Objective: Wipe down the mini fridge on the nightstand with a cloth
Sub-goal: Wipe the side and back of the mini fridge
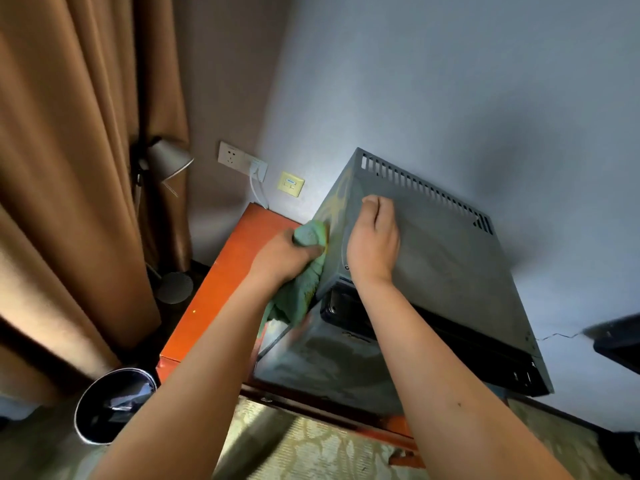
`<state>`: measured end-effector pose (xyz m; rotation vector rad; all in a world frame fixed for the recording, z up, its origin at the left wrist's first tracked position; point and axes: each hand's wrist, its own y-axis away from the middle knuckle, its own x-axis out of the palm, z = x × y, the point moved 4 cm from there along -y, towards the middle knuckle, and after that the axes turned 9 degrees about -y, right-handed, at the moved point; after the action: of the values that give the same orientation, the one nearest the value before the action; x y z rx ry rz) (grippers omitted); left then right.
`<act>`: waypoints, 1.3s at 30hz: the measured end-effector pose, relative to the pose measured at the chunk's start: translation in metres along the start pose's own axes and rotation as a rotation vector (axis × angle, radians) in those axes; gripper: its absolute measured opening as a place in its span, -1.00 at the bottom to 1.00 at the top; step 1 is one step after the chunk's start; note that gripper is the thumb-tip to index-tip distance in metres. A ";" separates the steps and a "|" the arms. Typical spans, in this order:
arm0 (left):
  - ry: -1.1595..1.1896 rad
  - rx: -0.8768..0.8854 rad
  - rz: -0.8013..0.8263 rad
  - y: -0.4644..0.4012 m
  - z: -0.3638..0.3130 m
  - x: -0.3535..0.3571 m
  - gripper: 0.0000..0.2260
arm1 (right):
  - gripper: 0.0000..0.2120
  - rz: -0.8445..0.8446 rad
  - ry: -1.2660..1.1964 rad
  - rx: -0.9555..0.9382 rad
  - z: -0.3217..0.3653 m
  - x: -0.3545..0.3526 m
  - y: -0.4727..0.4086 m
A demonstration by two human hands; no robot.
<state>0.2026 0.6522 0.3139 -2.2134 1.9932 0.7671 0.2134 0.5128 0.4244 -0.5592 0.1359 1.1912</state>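
Observation:
A grey metal mini fridge (450,258) with a row of vent slots along its back top edge stands on an orange-red wooden nightstand (221,282) against the wall. My left hand (285,252) grips a crumpled green cloth (304,282) and presses it against the fridge's left side panel. My right hand (374,240) rests on the fridge's top near the left edge, fingers curled, holding nothing. The fridge's dark front door faces down toward me and is partly hidden by my right forearm.
Brown curtains (79,168) hang at the left, with a grey floor lamp (166,164) beside them. Wall sockets (242,161) with a white cable sit behind the nightstand. A shiny round bin (114,403) stands on the patterned carpet at the lower left. A dark object (620,341) juts in at the right.

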 end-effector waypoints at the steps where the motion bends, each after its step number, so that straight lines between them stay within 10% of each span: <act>1: 0.025 0.069 -0.037 0.000 -0.014 -0.007 -0.62 | -0.75 0.000 0.004 0.008 0.000 0.000 0.000; 8: 0.327 0.156 -0.089 -0.024 -0.036 0.008 -0.72 | -0.77 0.027 0.027 0.048 0.001 0.001 0.000; 15: -0.291 0.068 0.133 -0.062 -0.001 0.008 -0.60 | -0.80 0.029 0.104 0.058 0.007 0.002 0.003; 22: 0.230 0.258 0.074 -0.062 -0.069 -0.017 -0.68 | -0.77 0.008 0.217 0.050 0.010 0.004 0.004; 30: -0.160 0.116 0.244 -0.077 0.008 0.010 -0.52 | -0.78 0.039 0.262 0.044 0.021 0.016 -0.017; 39: 0.100 0.249 0.094 -0.073 -0.046 -0.006 -0.73 | -0.75 -0.083 0.198 0.046 0.013 0.028 -0.030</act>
<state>0.2863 0.6521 0.3366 -2.0663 2.1181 0.3954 0.2491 0.5353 0.4351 -0.6363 0.3050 1.0483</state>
